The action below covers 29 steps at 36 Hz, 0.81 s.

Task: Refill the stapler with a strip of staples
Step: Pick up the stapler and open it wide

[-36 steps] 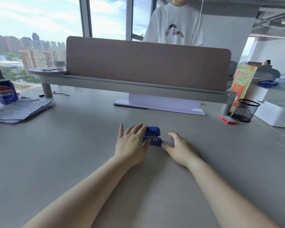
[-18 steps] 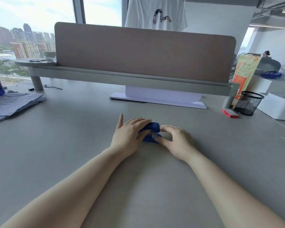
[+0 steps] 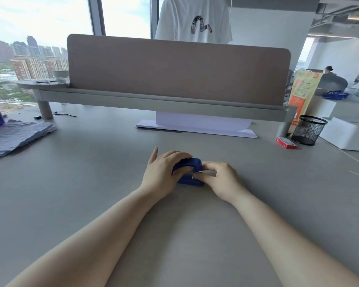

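Early going: our left hand (image 3: 164, 175) grips the blue stapler (image 3: 192, 165), right hand (image 3: 220, 179) pinches its front; red staple box (image 3: 285, 142) waits at two o'clock.

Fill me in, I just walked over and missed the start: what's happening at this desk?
A person is working on a small blue stapler that sits on the grey desk. The left hand wraps over its back and top, while the right hand pinches at its front end. No loose strip of staples is visible. A small red box lies untouched to the right beside a black mesh cup.
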Each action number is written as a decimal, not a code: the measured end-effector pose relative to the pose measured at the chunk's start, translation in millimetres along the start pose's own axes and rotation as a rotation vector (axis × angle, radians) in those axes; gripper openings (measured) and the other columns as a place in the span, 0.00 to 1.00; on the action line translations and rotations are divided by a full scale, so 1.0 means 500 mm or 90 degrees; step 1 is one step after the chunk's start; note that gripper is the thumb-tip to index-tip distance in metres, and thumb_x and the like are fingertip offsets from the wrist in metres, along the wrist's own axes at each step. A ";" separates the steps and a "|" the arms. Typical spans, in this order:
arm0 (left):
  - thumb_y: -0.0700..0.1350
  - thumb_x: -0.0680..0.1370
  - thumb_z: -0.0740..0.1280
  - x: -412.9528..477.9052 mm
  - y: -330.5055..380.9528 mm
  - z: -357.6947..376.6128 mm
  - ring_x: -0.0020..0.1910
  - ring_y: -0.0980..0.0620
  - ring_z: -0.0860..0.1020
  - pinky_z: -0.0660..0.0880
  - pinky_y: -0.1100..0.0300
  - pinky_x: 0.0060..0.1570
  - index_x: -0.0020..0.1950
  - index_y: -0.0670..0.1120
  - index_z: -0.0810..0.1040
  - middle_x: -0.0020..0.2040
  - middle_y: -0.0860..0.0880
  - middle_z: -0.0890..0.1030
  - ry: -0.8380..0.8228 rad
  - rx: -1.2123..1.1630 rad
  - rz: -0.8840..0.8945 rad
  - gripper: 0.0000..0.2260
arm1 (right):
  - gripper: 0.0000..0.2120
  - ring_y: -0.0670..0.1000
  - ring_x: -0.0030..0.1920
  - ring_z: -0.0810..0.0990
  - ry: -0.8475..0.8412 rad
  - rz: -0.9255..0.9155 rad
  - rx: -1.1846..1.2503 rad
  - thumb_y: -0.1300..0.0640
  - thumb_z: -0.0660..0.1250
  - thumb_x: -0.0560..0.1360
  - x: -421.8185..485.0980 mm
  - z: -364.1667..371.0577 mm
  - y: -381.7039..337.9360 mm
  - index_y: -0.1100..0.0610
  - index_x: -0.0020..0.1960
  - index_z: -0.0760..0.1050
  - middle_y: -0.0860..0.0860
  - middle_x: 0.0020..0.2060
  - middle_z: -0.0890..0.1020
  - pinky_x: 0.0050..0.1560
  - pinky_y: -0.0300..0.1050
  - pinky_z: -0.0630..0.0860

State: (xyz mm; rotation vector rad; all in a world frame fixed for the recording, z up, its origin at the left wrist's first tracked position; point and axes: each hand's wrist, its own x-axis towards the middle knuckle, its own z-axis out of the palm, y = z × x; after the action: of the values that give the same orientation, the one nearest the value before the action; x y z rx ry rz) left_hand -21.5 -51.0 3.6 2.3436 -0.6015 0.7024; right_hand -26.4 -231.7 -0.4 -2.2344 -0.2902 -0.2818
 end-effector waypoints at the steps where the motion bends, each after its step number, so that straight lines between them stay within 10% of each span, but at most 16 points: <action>1: 0.51 0.76 0.64 0.000 0.001 0.000 0.57 0.55 0.75 0.47 0.52 0.71 0.57 0.55 0.75 0.55 0.58 0.79 0.002 -0.005 0.001 0.10 | 0.13 0.47 0.55 0.79 -0.003 0.006 0.011 0.42 0.69 0.65 0.000 0.000 0.001 0.42 0.49 0.80 0.42 0.49 0.85 0.60 0.51 0.73; 11: 0.51 0.75 0.65 0.005 0.015 -0.010 0.47 0.53 0.76 0.59 0.55 0.70 0.55 0.49 0.76 0.49 0.56 0.79 0.109 -0.065 0.006 0.10 | 0.15 0.50 0.53 0.80 0.036 0.003 0.055 0.38 0.67 0.63 -0.002 -0.003 0.003 0.42 0.46 0.80 0.44 0.46 0.85 0.58 0.55 0.74; 16: 0.48 0.75 0.66 0.009 0.024 -0.030 0.49 0.50 0.77 0.73 0.55 0.51 0.57 0.48 0.76 0.49 0.55 0.77 0.133 -0.121 -0.018 0.11 | 0.07 0.50 0.51 0.81 0.070 -0.033 0.044 0.50 0.71 0.68 -0.002 -0.005 0.002 0.48 0.46 0.81 0.46 0.46 0.85 0.58 0.55 0.74; 29: 0.41 0.77 0.63 0.005 -0.023 -0.101 0.47 0.62 0.77 0.69 0.78 0.45 0.64 0.58 0.66 0.50 0.53 0.77 0.107 -0.329 -0.110 0.19 | 0.07 0.49 0.52 0.79 0.089 -0.062 0.040 0.56 0.71 0.70 0.008 -0.007 0.007 0.56 0.47 0.82 0.46 0.45 0.83 0.60 0.50 0.73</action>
State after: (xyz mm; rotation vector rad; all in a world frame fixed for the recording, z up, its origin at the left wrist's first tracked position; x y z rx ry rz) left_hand -29.6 -10.0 34.0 1.8126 -0.4357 0.5746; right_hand -22.1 -235.9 0.5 -2.1305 -0.3293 -0.4724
